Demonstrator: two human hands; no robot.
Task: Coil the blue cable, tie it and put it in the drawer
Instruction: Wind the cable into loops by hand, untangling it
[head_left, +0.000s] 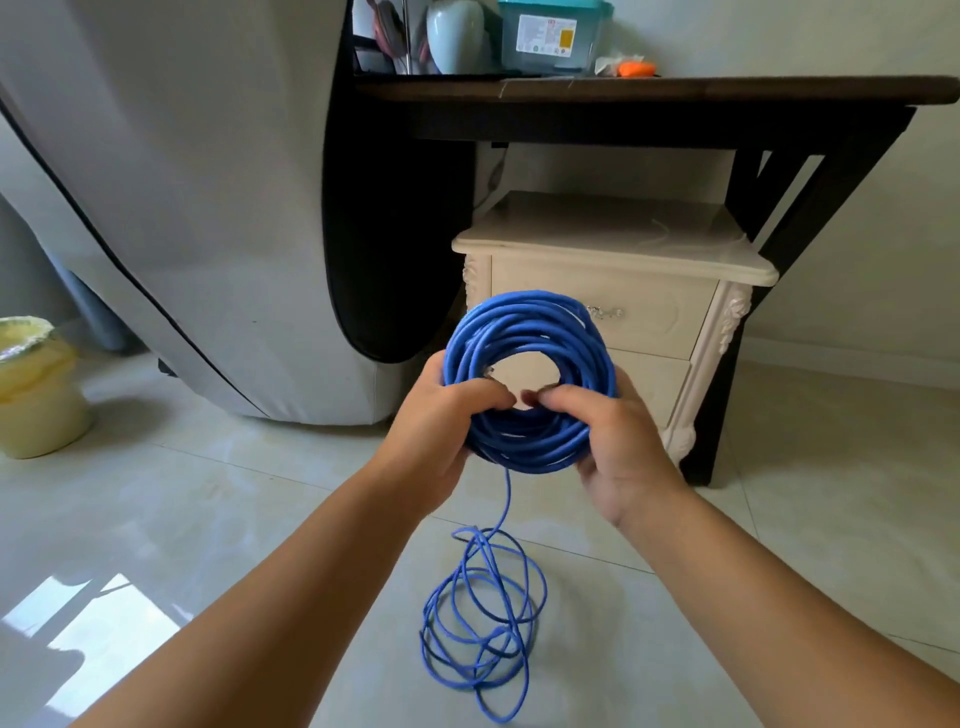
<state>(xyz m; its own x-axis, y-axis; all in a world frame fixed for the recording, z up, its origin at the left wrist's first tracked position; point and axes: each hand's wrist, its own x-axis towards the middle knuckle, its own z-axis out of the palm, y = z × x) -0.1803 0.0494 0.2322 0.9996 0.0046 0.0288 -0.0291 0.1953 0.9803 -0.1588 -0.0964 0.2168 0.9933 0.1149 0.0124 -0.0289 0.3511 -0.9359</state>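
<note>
**Both hands hold the blue coil in front of the nightstand**

Head view: the blue cable (524, 312) is wound into a thick round coil and held upright in the air, just in front of the white nightstand (613, 234). It covers part of the closed upper drawer (654, 312). The left hand (447, 415) grasps the coil's lower left side, its fingers curled round the bundle. The right hand (613, 431) grasps the lower right side in the same way. The fingertips of the two hands nearly meet at the lower edge of the coil's opening.

One strand hangs straight down from the underside of the coil to the loose loops (483, 613) of the same cable. These lie in an untidy heap on the tiled floor (208, 493), nearer the camera than the nightstand.

The nightstand stands under a dark tabletop (675, 85). Above and behind the nightstand, this tabletop carries a teal box (550, 36), a pale vase (457, 36) and a small orange thing (638, 68). A large grey fabric cover (182, 208) hangs to the left of the nightstand, and farther left a pale yellow bin (36, 389) stands on the floor
</note>
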